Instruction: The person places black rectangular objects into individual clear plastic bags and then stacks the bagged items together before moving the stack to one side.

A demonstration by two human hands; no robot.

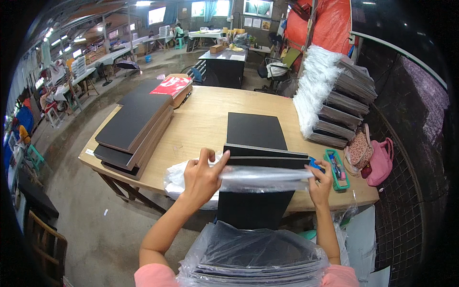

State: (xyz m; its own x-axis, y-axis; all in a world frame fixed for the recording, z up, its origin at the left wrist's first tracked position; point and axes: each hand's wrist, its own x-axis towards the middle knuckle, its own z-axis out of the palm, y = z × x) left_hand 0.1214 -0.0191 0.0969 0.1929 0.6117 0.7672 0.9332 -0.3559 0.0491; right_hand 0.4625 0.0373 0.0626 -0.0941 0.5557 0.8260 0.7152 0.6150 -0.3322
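Observation:
A clear plastic bag [267, 178] is stretched sideways between my two hands, over the near edge of the table. Its left end is pinched by my left hand [203, 174], whose thumb lies near the left corner of a black board [267, 160]. My right hand [321, 184] has its fingers closed on the bag's right end, and a small blue thing [315, 164] shows at its fingertips. Another black board [256, 130] lies flat just beyond. Below the bag a dark panel [253, 210] extends past the table edge. Plastic-wrapped black boards [253, 253] are close against me.
Black boards [136, 122] are stacked on the table's left, beside a red-and-white packet [171, 86]. Bagged boards [334, 100] pile up at the right. A green tray [338, 170] of pens and a pink bag [381, 162] are near my right hand. White plastic [176, 179] lies by my left.

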